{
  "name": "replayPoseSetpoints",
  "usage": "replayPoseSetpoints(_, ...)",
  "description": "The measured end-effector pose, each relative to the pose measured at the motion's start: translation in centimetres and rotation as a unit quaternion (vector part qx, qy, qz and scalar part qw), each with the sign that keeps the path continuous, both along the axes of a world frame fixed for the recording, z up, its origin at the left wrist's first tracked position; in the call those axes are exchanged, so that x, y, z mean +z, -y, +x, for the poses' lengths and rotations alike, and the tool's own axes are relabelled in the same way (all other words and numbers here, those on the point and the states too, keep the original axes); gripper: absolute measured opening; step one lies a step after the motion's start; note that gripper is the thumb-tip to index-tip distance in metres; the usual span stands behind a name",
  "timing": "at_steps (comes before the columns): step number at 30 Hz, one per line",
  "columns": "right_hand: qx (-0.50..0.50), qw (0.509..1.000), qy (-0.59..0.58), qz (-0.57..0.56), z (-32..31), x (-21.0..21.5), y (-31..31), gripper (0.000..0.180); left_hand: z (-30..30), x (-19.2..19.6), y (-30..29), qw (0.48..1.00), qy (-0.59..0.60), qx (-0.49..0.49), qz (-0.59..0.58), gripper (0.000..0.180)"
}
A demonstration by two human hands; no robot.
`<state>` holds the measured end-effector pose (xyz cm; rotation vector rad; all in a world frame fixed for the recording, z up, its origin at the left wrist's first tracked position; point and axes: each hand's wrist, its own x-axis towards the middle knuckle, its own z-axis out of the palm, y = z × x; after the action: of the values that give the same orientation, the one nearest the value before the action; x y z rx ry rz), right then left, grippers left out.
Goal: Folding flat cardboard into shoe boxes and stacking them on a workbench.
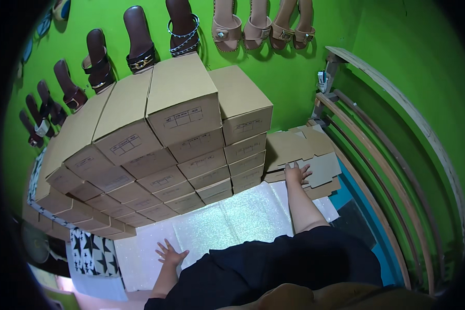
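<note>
My left hand (171, 253) is open, its fingers spread over the shiny white table covering (196, 227), and it holds nothing. Whether its palm touches the surface I cannot tell. On the right, my right hand (296, 174) reaches forward with its fingers apart. It rests at the near edge of a stack of flattened cardboard pieces (289, 147), some with cut tabs. Left of that stack stand closed brown cardboard boxes (186, 111), piled in several rows and layers, each with a small printed grid on its front.
Sandals (138, 39) hang in a row along the green wall (289, 77) behind the boxes. A wooden rack (382, 139) with long bars runs down the right side. Star-patterned black and white cloth (93, 250) drapes over the table's left end.
</note>
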<state>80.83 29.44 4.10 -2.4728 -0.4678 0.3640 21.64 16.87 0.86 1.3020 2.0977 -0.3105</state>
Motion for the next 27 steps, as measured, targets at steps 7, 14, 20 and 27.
replayPoseSetpoints(7,-0.131,0.985,-0.094,0.056,1.5,-0.4,-4.3,0.06,0.1,0.2,0.0,1.0,0.004,0.005,0.004,0.141)
replayPoseSetpoints(14,-0.208,0.954,-0.137,0.166,1.9,1.3,-3.2,0.052,0.1,0.0,-0.4,1.0,0.009,-0.001,-0.003,0.141)
replayPoseSetpoints(20,-0.174,0.942,-0.098,0.271,1.6,3.1,-0.8,0.033,-0.7,0.2,0.1,1.0,0.013,0.01,-0.005,0.141)
replayPoseSetpoints(27,-0.111,0.836,-0.113,0.526,9.2,-1.8,4.0,0.019,-0.1,-0.1,-1.2,0.999,0.042,-0.013,-0.012,0.142)
